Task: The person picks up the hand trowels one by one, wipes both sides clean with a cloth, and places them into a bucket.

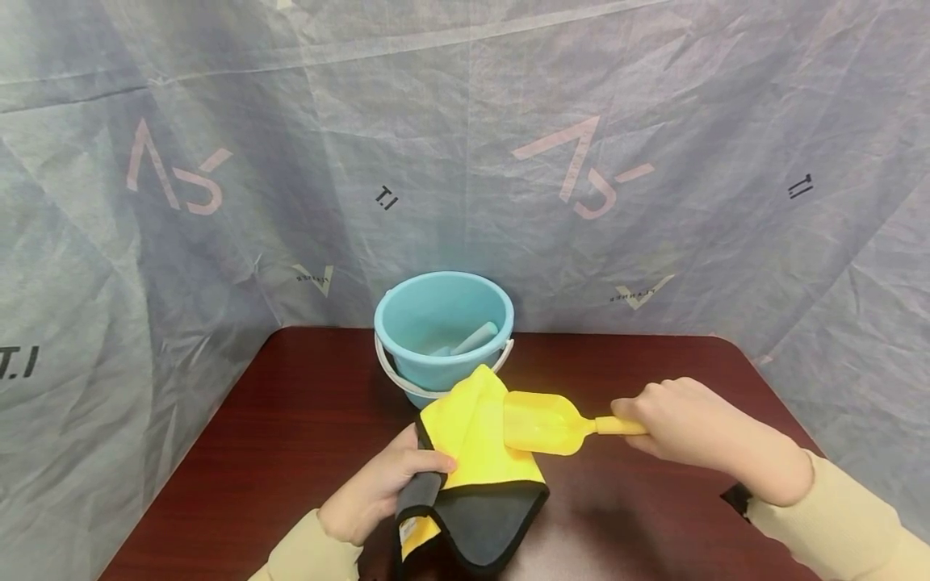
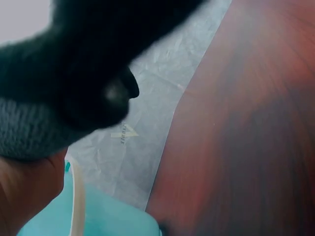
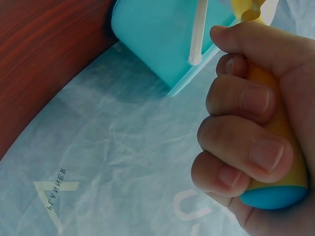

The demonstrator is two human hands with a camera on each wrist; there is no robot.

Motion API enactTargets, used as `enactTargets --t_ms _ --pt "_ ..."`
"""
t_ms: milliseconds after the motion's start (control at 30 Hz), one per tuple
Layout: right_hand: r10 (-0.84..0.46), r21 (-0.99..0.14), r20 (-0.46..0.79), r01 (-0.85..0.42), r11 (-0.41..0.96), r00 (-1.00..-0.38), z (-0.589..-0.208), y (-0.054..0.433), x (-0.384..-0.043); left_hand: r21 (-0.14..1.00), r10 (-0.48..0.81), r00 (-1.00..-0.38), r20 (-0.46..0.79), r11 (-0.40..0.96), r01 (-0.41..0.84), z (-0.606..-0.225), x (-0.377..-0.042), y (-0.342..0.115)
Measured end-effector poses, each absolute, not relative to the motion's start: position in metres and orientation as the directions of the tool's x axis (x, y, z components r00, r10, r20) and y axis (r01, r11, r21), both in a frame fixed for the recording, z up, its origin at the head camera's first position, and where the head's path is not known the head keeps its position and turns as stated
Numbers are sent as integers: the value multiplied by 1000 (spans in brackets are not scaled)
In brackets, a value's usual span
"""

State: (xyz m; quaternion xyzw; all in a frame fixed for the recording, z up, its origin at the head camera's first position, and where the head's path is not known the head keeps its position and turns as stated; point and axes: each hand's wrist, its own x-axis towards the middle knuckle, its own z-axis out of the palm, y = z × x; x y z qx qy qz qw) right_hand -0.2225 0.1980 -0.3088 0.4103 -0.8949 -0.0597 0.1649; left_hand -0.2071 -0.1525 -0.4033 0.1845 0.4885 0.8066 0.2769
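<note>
My left hand holds a yellow cloth with a grey reverse side and black edging, thumb on top of the yellow face. The cloth hangs in folds in front of the bucket. My right hand grips a yellow toy shovel by its handle. The shovel's blade lies against or just over the cloth's right part; whether it touches is hard to tell. In the right wrist view, fingers wrap around the handle, which ends in a blue cap. The left wrist view is mostly blocked by dark cloth.
A light blue bucket with a white handle stands behind the cloth on the dark red table. Inside lies a light blue cylindrical piece. Grey printed sheeting hangs behind and on both sides.
</note>
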Motion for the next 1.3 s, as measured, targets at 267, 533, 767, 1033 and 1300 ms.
enactTargets --t_ms 267,533,767,1033,1300 --pt "-753 214 236 -723 657 -614 -312 202 -224 893 639 -767 52 -374 -251 -402 -205 -162" --pt "-744 228 233 -709 667 -626 -313 204 -226 904 631 -771 84 -374 -208 -398 -204 -178" --pt "-736 242 257 -696 676 -626 -316 207 -227 910 644 -755 124 -377 -172 -396 -204 -196" --pt "-722 234 275 -684 691 -634 -314 210 -227 918 629 -773 80 -349 -189 -399 -205 -208" --pt "-730 250 334 -691 678 -596 -312 211 -228 912 589 -807 -40 -309 -271 -411 -210 -203"
